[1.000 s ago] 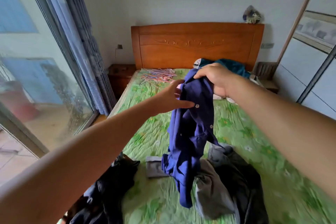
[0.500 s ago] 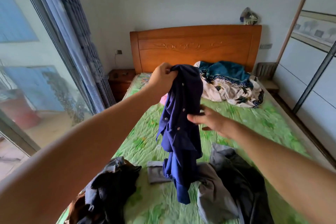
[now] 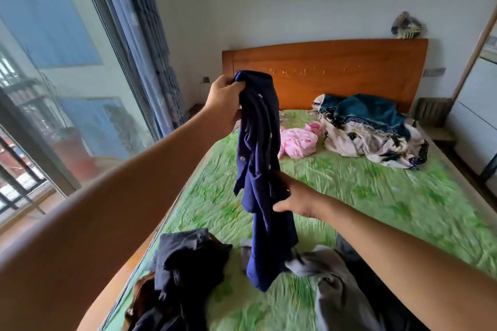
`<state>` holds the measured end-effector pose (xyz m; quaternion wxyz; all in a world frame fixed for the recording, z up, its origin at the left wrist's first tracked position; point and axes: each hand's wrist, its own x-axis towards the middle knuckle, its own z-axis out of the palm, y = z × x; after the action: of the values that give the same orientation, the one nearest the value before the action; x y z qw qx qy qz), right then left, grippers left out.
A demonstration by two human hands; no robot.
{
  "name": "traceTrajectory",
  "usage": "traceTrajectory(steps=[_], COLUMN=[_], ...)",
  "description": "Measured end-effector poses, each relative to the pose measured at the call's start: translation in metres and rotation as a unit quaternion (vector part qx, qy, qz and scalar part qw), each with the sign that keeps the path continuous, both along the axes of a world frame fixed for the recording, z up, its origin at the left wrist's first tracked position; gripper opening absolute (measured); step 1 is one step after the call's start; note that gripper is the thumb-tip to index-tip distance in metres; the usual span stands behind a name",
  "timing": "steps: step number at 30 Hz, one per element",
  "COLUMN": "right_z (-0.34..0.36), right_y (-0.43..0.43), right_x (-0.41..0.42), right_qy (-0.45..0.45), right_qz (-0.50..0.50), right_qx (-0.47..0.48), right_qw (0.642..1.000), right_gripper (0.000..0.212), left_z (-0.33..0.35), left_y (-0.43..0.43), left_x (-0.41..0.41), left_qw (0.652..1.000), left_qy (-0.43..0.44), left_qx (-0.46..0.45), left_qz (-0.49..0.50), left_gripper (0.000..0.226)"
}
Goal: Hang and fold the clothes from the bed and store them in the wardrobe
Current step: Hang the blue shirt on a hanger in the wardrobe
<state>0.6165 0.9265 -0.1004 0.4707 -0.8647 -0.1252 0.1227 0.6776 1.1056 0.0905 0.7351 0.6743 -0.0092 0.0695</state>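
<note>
Above the bed (image 3: pixel 376 191), our left hand (image 3: pixel 224 105) is gripping the navy shirt (image 3: pixel 258 142) high, right hand (image 3: pixel 295 197) pinching lower, likely to spread it.

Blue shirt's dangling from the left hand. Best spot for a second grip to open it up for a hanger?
Top edge of the blue shirt, just right of where the left hand grips it bunched; come in from the right. It hangs as one narrow vertical bundle from that point, so the mid-body hold of the right hand probably won't spread the shoulders.
</note>
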Motion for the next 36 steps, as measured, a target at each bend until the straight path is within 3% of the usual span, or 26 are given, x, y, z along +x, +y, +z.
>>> traceTrajectory(steps=[3, 7, 9, 11, 13, 16, 18, 23, 24, 27, 30, 32, 34, 36], right_z=[-0.002, 0.017, 0.034, 0.054, 0.074, 0.097, 0.108, 0.120, 0.120, 0.110, 0.088, 0.066, 0.045, 0.031], right_y=[0.017, 0.019, 0.018, 0.018, 0.016, 0.015, 0.015, 0.009, 0.004, -0.021, -0.042, -0.051, -0.061, -0.070], right_x=[0.004, 0.012, 0.017, 0.026, 0.033, 0.042, 0.044, 0.040, 0.038, 0.031, 0.019, 0.012, 0.008, 0.007], right_qy=[-0.059, -0.095, -0.140, -0.165, -0.164, -0.132, -0.100, -0.045, -0.036, 0.004, 0.014, 0.021, 0.019, 0.007], right_qz=[-0.088, -0.145, -0.174, -0.192, -0.183, -0.139, -0.113, -0.078, -0.082, -0.093, -0.065, -0.047, -0.078, -0.137], right_qx=[0.016, 0.075, 0.080, 0.088, 0.086, 0.053, 0.043, 0.062, 0.070, 0.042, -0.107, -0.166, -0.187, -0.169], right_qw=[0.994, 0.982, 0.972, 0.963, 0.965, 0.980, 0.988, 0.994, 0.994, 0.995, 0.992, 0.985, 0.979, 0.976], right_gripper=[0.018, 0.029, 0.033, 0.030, 0.030, 0.030, 0.031, 0.006, 0.011, 0.055, 0.093, 0.100, 0.081, 0.047], left_z=[0.003, -0.009, -0.025, -0.045, -0.061, -0.075, -0.082, -0.094, -0.095, -0.095, -0.082, -0.070, -0.058, -0.050], left_y=[0.013, 0.049, 0.068, 0.081, 0.083, 0.069, 0.053, 0.017, 0.013, 0.003, -0.005, -0.005, 0.004, 0.016], left_x=[-0.003, 0.003, 0.006, 0.005, 0.000, -0.013, -0.018, -0.020, -0.021, -0.017, -0.018, -0.019, -0.016, -0.010], left_qw=[1.000, 0.993, 0.970, 0.934, 0.909, 0.869, 0.841, 0.888, 0.902, 0.917, 0.918, 0.920, 0.912, 0.887], left_qy=[0.001, -0.003, 0.001, 0.021, -0.017, -0.175, -0.222, -0.188, -0.164, -0.126, -0.117, -0.129, -0.150, -0.166], left_qx=[-0.007, 0.086, 0.201, 0.322, 0.402, 0.452, 0.461, 0.340, 0.323, 0.321, 0.325, 0.318, 0.341, 0.402], left_qz=[0.005, 0.086, 0.138, 0.154, 0.105, -0.100, -0.178, -0.246, -0.237, -0.200, -0.196, -0.192, -0.173, -0.157], left_gripper=[0.012, 0.014, 0.013, 0.033, 0.058, 0.078, 0.083, 0.065, 0.061, 0.051, 0.046, 0.045, 0.048, 0.053])
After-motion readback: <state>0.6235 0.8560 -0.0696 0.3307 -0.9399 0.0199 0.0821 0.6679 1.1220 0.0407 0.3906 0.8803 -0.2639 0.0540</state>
